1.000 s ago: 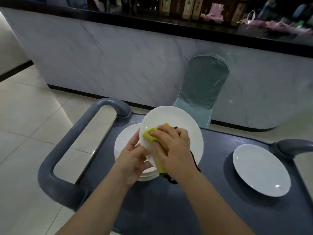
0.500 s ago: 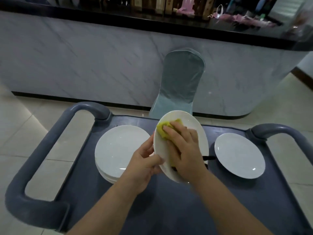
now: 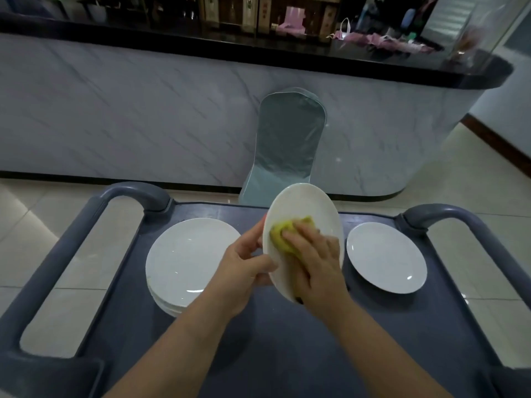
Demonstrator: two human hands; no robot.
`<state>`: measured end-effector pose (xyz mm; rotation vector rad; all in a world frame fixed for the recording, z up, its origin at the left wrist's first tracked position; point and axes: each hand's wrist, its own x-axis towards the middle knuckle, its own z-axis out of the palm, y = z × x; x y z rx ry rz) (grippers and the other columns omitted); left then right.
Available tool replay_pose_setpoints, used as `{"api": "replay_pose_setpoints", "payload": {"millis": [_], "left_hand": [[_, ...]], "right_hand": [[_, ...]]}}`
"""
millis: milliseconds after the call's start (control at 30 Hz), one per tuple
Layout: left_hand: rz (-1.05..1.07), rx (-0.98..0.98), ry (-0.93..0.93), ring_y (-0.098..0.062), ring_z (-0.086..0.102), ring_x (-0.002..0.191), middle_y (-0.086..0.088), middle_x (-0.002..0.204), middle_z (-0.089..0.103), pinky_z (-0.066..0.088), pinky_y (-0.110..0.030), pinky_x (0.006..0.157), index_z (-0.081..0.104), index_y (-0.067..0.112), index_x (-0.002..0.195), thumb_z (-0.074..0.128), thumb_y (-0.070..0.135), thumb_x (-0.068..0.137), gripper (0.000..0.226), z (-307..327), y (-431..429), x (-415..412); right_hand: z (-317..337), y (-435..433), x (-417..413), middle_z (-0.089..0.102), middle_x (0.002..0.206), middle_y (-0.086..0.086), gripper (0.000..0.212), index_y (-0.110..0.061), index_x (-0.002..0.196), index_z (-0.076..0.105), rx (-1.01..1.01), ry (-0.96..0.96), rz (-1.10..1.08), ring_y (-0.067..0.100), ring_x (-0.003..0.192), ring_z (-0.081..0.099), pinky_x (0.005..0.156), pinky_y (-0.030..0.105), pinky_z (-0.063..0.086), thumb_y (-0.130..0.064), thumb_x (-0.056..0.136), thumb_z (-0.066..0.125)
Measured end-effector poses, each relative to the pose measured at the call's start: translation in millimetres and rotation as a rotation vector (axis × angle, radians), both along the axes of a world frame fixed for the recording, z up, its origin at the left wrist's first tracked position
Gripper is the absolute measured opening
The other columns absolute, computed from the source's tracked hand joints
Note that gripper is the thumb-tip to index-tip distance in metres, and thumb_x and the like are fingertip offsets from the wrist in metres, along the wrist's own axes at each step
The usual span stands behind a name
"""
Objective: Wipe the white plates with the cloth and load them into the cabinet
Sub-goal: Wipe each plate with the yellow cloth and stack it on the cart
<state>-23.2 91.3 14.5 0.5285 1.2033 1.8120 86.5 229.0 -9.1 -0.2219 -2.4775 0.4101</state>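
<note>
Wipe-down: 1 tilted plate [image 3: 304, 202] held over cart [image 3: 287, 340].
9 o'clock rim pinched by left hand [image 3: 244, 268]; right hand [image 3: 316, 262], fingers together, presses yellow cloth [image 3: 280, 232] to its face.

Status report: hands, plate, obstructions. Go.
Left hand grips tilted plate by its rim. Right hand presses yellow cloth on its face. No cabinet in view; plate stack left, single plate right.
</note>
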Motion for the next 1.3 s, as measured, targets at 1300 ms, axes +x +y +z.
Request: {"api": "replay_pose_setpoints", "payload": {"millis": [1300], "left_hand": [[0.589,-0.588,0.392,-0.007,0.059,0.078,0.012,0.082,0.065,0.042,-0.020,0.059,0.062,0.027,0.088,0.055,0.037,0.096,0.015,-14,91,48]], "right_hand": [[45,124,49,0.056,0.117,-0.032,0.044,-0.039,0.120,0.055,-0.622,0.283,-0.120,-0.007,0.111,0.050,0.099,0.019,0.040,-0.006,0.090,0.059]]}}
